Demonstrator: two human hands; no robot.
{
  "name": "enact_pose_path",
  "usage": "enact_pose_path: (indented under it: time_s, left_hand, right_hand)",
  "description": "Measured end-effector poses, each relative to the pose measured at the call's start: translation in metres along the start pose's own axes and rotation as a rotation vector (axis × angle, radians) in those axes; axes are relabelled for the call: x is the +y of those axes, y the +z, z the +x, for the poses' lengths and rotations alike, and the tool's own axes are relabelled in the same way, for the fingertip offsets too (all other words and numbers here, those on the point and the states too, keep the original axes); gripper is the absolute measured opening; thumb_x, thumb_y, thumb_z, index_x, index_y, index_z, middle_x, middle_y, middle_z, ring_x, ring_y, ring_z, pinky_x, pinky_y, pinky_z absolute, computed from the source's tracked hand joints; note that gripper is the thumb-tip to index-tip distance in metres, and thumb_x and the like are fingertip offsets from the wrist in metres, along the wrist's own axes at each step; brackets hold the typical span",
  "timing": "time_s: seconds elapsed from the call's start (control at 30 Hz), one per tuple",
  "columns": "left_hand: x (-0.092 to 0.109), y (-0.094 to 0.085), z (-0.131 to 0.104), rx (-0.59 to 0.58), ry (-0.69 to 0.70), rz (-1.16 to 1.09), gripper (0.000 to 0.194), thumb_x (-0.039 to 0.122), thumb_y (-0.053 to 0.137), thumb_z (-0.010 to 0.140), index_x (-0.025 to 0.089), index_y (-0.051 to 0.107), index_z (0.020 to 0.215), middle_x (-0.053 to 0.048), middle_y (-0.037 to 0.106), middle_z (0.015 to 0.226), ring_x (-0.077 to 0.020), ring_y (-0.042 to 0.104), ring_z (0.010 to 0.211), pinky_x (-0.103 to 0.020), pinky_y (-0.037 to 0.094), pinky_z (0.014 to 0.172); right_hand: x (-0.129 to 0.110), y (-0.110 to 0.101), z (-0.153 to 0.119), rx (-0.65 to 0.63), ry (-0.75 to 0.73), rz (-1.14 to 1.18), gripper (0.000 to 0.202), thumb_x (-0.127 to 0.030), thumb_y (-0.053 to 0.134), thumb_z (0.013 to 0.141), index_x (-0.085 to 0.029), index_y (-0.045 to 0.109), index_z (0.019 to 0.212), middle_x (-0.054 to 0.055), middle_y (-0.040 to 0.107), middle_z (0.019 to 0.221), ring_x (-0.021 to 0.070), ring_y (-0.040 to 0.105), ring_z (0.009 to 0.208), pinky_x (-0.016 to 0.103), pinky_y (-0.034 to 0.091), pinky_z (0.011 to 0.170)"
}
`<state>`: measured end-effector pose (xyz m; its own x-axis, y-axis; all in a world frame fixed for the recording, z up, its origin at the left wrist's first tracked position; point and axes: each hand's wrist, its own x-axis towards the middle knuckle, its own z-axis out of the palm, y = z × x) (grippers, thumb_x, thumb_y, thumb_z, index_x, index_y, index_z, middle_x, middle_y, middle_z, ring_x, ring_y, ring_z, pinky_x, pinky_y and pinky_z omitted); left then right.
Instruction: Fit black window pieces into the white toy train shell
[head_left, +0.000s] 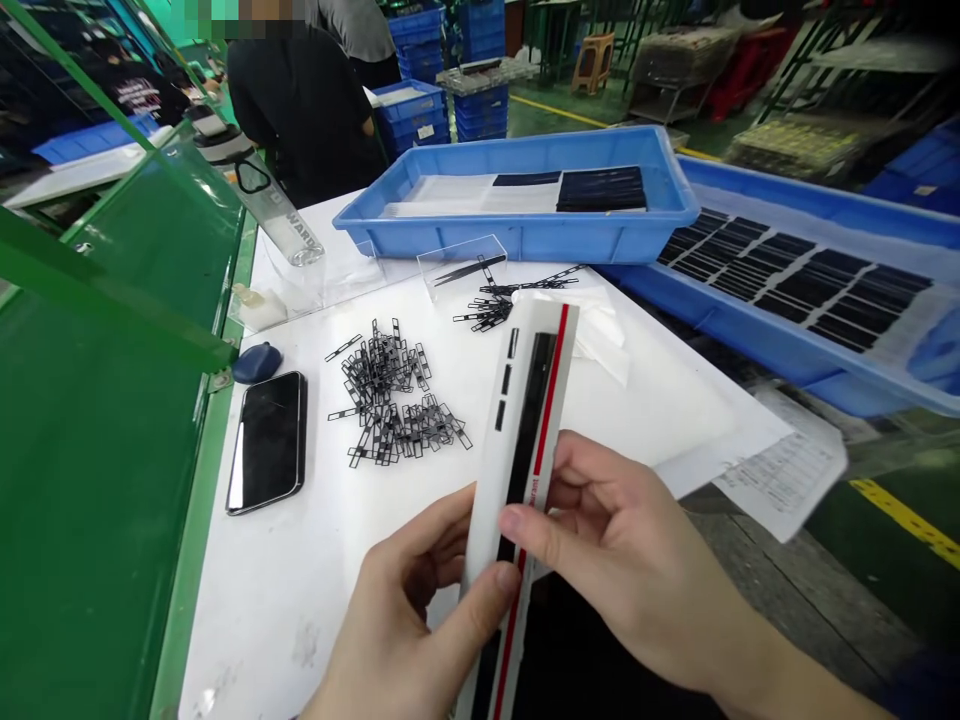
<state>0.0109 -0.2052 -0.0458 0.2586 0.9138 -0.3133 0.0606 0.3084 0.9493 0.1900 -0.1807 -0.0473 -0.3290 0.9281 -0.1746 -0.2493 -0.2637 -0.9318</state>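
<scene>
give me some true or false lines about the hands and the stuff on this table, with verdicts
1. The left hand and the right hand both hold the strip. True.
2. The phone lies to the right of the pile of black frames. False: the phone lies to the left of the frames.
3. A red line runs along the strip. True.
4. The tray behind the frames is red. False: the tray is blue.
5. The frames are stacked in a neat column. False: the frames lie in a loose, tangled heap.
</scene>
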Motion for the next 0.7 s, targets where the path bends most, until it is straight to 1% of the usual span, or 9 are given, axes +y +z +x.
enact_pose_path:
  time_s: [0.1,0.23,0.27,0.33,0.43,0.5,0.57,0.63,0.7]
  left_hand:
    - [-0.008,0.000,0.001,0.019,0.015,-0.021,0.039,0.037,0.070,0.100,0.028,0.068,0.137,-0.003,0.073,0.137,-0.0231,0.070,0.124,-0.027,0.058,0.105]
    - [-0.017,0.003,0.000,0.085,0.058,0.005,0.037,0.039,0.065,0.102,0.027,0.065,0.138,-0.003,0.073,0.137,-0.0222,0.071,0.122,-0.027,0.059,0.102]
    - [-0.019,0.004,-0.001,0.102,0.069,0.017,0.038,0.038,0.065,0.102,0.027,0.065,0.138,-0.003,0.074,0.136,-0.0222,0.072,0.120,-0.027,0.060,0.101]
    - [-0.021,0.003,-0.003,0.107,0.092,0.059,0.038,0.038,0.066,0.101,0.028,0.065,0.138,-0.003,0.074,0.135,-0.0218,0.074,0.116,-0.027,0.061,0.099]
    - [-0.023,0.001,-0.003,0.120,0.123,0.136,0.037,0.036,0.068,0.099,0.027,0.068,0.136,-0.003,0.077,0.130,-0.0205,0.076,0.108,-0.024,0.062,0.092]
    - [-0.024,0.000,-0.001,0.136,0.148,0.156,0.036,0.035,0.069,0.098,0.027,0.070,0.134,-0.003,0.079,0.126,-0.0199,0.078,0.102,-0.023,0.063,0.087]
    - [-0.024,0.000,0.001,0.141,0.171,0.154,0.036,0.034,0.070,0.098,0.027,0.071,0.133,-0.003,0.079,0.124,-0.0194,0.078,0.098,-0.023,0.065,0.084]
    - [-0.025,0.000,0.002,0.138,0.198,0.154,0.037,0.033,0.070,0.098,0.027,0.070,0.134,-0.003,0.080,0.123,-0.0187,0.078,0.094,-0.022,0.065,0.081]
    - [-0.026,0.000,0.003,0.140,0.218,0.168,0.036,0.033,0.069,0.098,0.027,0.070,0.134,-0.002,0.080,0.120,-0.0180,0.078,0.092,-0.021,0.065,0.077]
  right_hand:
    - [0.004,0.002,0.004,-0.008,0.016,0.000,0.005,-0.028,0.072,0.098,-0.026,0.068,0.099,-0.001,0.074,0.094,0.0141,0.072,0.086,0.025,0.063,0.087]
    - [0.002,-0.001,0.010,-0.073,0.036,0.042,0.018,-0.030,0.072,0.098,-0.028,0.068,0.116,0.002,0.077,0.108,0.0186,0.075,0.102,0.030,0.064,0.090]
    - [0.000,-0.001,0.011,-0.075,0.031,0.039,0.019,-0.030,0.071,0.099,-0.028,0.067,0.117,0.003,0.077,0.110,0.0194,0.074,0.105,0.031,0.064,0.091]
    - [-0.002,-0.002,0.012,-0.039,-0.005,0.008,0.013,-0.030,0.070,0.099,-0.026,0.068,0.111,0.003,0.077,0.111,0.0194,0.075,0.104,0.030,0.063,0.091]
    - [-0.002,0.000,0.014,0.055,-0.059,-0.062,0.005,-0.027,0.069,0.100,-0.023,0.068,0.101,0.003,0.077,0.106,0.0157,0.074,0.091,0.025,0.063,0.082]
    - [-0.001,0.001,0.016,0.075,-0.066,-0.081,0.003,-0.026,0.068,0.100,-0.023,0.068,0.100,0.002,0.077,0.101,0.0130,0.073,0.084,0.022,0.062,0.077]
    - [-0.001,0.001,0.018,0.055,-0.064,-0.066,0.002,-0.026,0.066,0.101,-0.023,0.066,0.102,0.002,0.077,0.104,0.0129,0.073,0.086,0.022,0.061,0.080]
    - [-0.002,0.000,0.020,0.023,-0.077,-0.044,0.006,-0.025,0.066,0.101,-0.024,0.066,0.107,0.002,0.077,0.110,0.0154,0.075,0.094,0.025,0.062,0.085]
    - [-0.003,-0.002,0.022,0.013,-0.114,-0.050,0.008,-0.025,0.069,0.099,-0.024,0.067,0.106,0.003,0.077,0.111,0.0179,0.075,0.098,0.028,0.062,0.088]
